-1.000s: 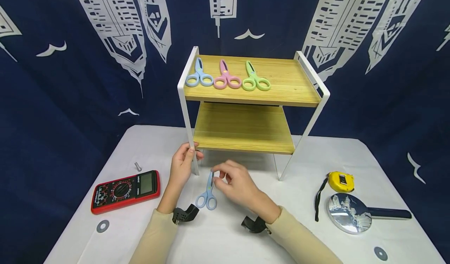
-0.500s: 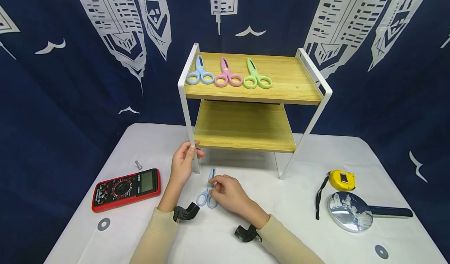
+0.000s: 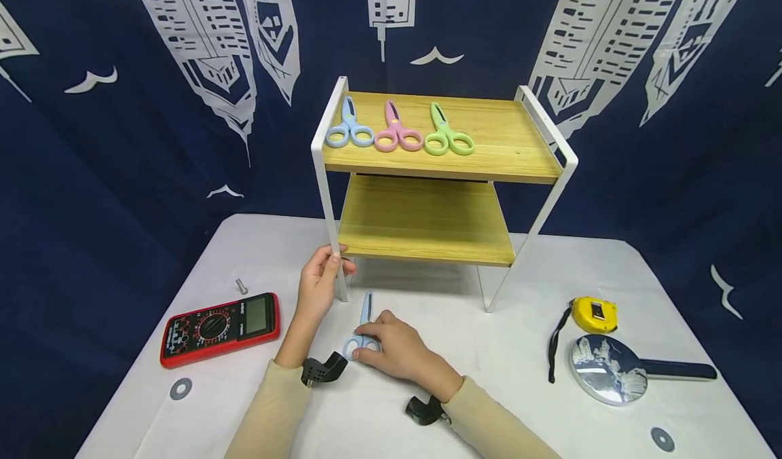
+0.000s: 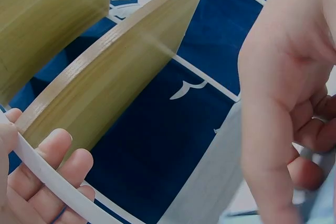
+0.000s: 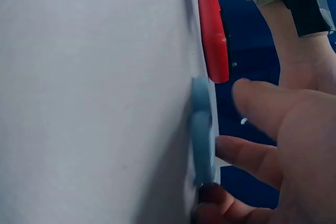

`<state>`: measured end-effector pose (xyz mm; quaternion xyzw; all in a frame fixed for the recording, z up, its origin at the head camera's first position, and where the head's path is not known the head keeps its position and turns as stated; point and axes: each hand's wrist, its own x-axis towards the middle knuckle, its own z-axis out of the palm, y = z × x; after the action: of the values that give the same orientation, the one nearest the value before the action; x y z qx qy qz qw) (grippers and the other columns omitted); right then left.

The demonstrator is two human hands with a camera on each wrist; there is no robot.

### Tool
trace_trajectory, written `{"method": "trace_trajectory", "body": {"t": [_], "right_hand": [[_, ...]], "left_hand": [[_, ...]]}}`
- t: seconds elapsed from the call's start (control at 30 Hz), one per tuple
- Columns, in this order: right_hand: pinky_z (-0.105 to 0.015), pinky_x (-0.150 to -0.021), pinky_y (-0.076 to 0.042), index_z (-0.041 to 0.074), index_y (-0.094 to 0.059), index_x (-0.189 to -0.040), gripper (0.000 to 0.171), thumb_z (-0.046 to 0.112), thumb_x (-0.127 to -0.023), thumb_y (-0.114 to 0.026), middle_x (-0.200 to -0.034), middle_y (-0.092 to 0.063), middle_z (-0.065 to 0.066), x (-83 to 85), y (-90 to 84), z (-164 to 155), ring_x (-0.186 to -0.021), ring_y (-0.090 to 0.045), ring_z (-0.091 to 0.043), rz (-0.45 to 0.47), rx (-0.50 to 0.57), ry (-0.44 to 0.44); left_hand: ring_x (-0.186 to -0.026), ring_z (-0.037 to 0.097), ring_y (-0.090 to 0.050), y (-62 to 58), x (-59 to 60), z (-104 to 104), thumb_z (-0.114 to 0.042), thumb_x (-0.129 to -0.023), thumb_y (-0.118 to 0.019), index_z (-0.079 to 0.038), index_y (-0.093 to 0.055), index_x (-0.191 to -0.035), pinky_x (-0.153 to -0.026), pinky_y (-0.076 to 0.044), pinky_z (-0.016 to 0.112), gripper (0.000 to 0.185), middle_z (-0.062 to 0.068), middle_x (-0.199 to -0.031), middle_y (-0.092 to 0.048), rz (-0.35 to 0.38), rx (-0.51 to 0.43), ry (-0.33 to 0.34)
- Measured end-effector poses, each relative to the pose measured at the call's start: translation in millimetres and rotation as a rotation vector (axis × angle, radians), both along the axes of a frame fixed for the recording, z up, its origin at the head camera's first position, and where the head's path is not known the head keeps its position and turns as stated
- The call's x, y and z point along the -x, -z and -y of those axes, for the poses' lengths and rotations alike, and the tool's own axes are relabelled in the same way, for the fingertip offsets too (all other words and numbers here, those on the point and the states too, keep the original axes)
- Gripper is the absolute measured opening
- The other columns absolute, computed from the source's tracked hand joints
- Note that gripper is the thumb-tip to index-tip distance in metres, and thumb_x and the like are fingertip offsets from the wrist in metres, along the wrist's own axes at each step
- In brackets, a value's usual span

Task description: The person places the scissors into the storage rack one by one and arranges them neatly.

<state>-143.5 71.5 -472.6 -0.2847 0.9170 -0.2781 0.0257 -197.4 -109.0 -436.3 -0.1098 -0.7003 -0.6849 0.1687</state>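
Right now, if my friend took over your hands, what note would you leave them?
Left hand: grips the rack's white front-left leg.
Right hand: fingers on the handles of the blue scissors on the table, which lie flat with the blade pointing at the rack.
Done: blue scissors, pink scissors and green scissors lie in a row on the top shelf.
Left: likely the table pair goes up beside them; it is not lifted yet. The lower shelf holds nothing.
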Motion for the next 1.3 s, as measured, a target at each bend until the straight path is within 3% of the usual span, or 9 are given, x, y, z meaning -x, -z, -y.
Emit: {"method": "trace_trajectory", "body": {"t": [0.17, 0.37, 0.83, 1.1, 1.3], "right_hand": [[-0.024, -0.058, -0.037, 0.018, -0.069, -0.097, 0.016, 0.022, -0.085, -0.078, -0.089, -0.055, -0.001, -1.8, -4.9, -2.6, -0.073, -0.045, -0.011, 0.015, -0.112, 0.040], [-0.027, -0.060, -0.038, 0.018, -0.068, -0.099, 0.020, 0.011, -0.082, -0.075, -0.090, -0.056, -0.003, -0.3, -7.9, -8.9, -0.076, -0.047, -0.015, 0.085, -0.184, 0.046], [-0.025, -0.064, -0.037, 0.016, -0.068, -0.096, 0.023, 0.008, -0.075, -0.076, -0.085, -0.059, 0.000, 8.4, -9.4, -17.7, -0.073, -0.045, -0.012, 0.125, -0.112, -0.009], [-0.024, -0.064, -0.036, 0.013, -0.068, -0.093, 0.022, 0.002, -0.076, -0.074, -0.080, -0.059, 0.001, 15.3, -9.8, -25.9, -0.072, -0.046, -0.013, 0.282, -0.022, -0.033], [-0.024, -0.065, -0.037, 0.012, -0.069, -0.096, 0.023, 0.000, -0.077, -0.073, -0.084, -0.059, 0.001, 16.8, -9.8, -28.1, -0.073, -0.047, -0.014, 0.318, -0.002, -0.042]], "left_hand": [[-0.080, 0.007, -0.070, 0.0, -0.3, 0.2, -0.005, -0.107, -0.045, 0.010, -0.060, -0.121, -0.082, -0.053, 0.023, 0.025, 0.029, -0.088, -0.071, 0.005, 0.001, -0.006], [-0.079, 0.000, -0.068, 2.4, -0.8, 0.3, -0.004, -0.107, -0.044, 0.011, -0.059, -0.121, -0.080, -0.054, 0.022, 0.025, 0.036, -0.090, -0.068, 0.003, -0.008, 0.001], [-0.078, -0.001, -0.069, 2.7, -0.7, -0.3, -0.003, -0.107, -0.045, 0.013, -0.058, -0.120, -0.080, -0.055, 0.021, 0.025, 0.030, -0.086, -0.070, -0.003, -0.016, -0.003], [-0.079, -0.001, -0.068, 0.1, -0.9, -1.3, -0.004, -0.107, -0.045, 0.011, -0.059, -0.120, -0.081, -0.054, 0.022, 0.025, 0.033, -0.089, -0.069, 0.005, -0.011, -0.002], [-0.079, -0.001, -0.068, -0.9, -1.2, -1.0, -0.005, -0.107, -0.045, 0.011, -0.059, -0.121, -0.081, -0.054, 0.021, 0.025, 0.034, -0.089, -0.068, 0.007, -0.004, -0.006]]}}
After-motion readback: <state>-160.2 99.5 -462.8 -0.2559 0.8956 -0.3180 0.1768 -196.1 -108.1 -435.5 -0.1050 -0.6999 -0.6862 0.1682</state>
